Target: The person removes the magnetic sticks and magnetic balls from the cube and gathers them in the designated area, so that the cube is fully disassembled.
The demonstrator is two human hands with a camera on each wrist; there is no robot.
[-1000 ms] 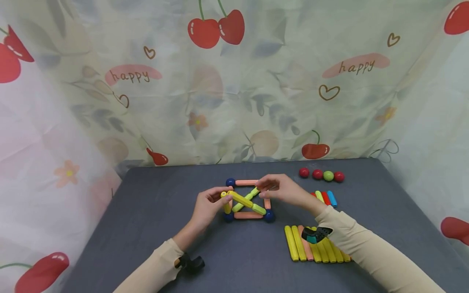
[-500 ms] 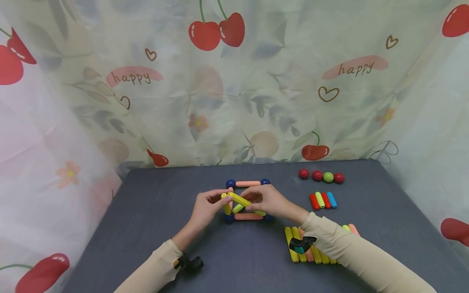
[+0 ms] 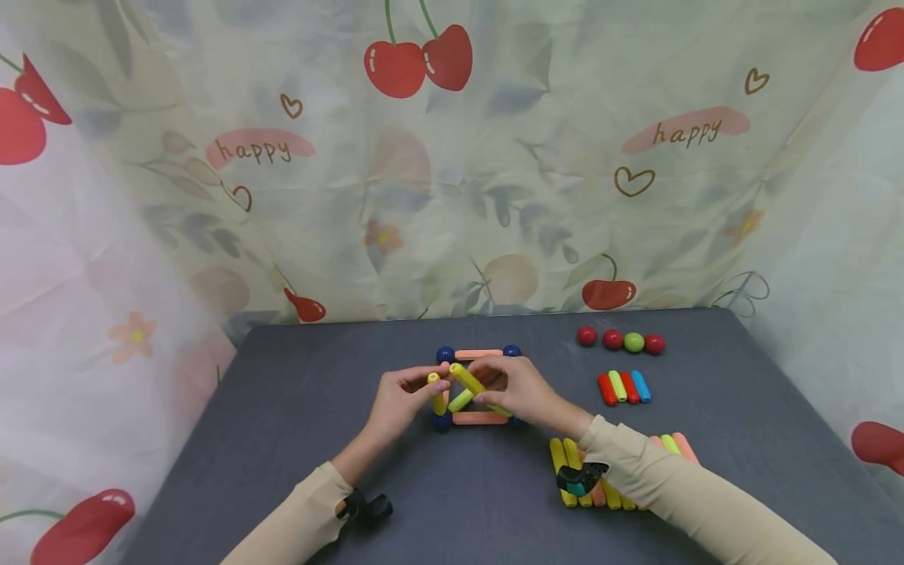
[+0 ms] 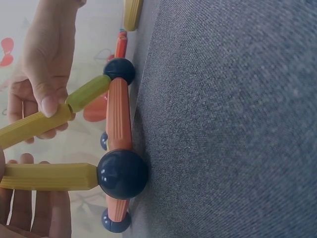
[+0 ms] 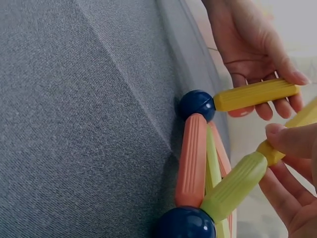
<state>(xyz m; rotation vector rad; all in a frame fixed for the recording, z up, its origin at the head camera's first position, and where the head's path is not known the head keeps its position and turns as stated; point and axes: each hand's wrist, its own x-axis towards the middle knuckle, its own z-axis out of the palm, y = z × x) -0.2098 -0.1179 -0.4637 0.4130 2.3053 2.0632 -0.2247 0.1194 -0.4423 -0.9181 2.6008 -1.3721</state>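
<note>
Left hand pinches upright yellow rod on near-left ball of pink-sided frame — right hand grips tilted yellow rod above frame, end-to-end with green rod on frame's near-right ball.

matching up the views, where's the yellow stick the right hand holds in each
Head: yellow stick below picture centre, slightly right.
Left wrist: yellow stick at left edge, halfway down.
Right wrist: yellow stick at right edge, halfway down.
Shared landmark: light green stick, end to end with it.
</note>
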